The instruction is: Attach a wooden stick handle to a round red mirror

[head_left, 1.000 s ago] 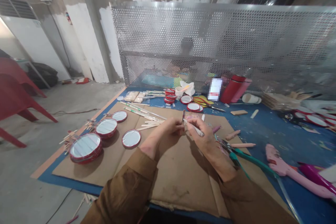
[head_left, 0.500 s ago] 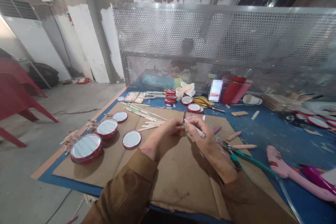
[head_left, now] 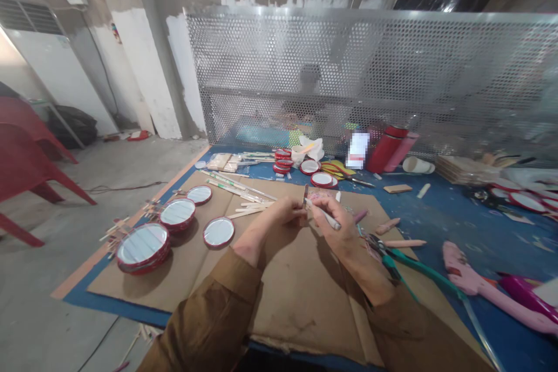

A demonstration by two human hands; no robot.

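My left hand is closed on a small wooden stick that stands upright from its fingertips; the lower end is hidden. In my right hand is a white marker pen, gripped like a writing tool. The pen's tip points at the stick and seems to meet it. Both hands are above a brown cardboard sheet. Left of them lie loose flat wooden sticks and a round red-rimmed disc with a pale face.
Stacked red-rimmed discs stand at the cardboard's left side. Pliers with green handles and a pink glue gun lie to the right. A red bottle stands before a perforated metal screen; a person is behind it.
The marker pen has shifted very slightly at the stick. Both hands otherwise keep their place and hold.
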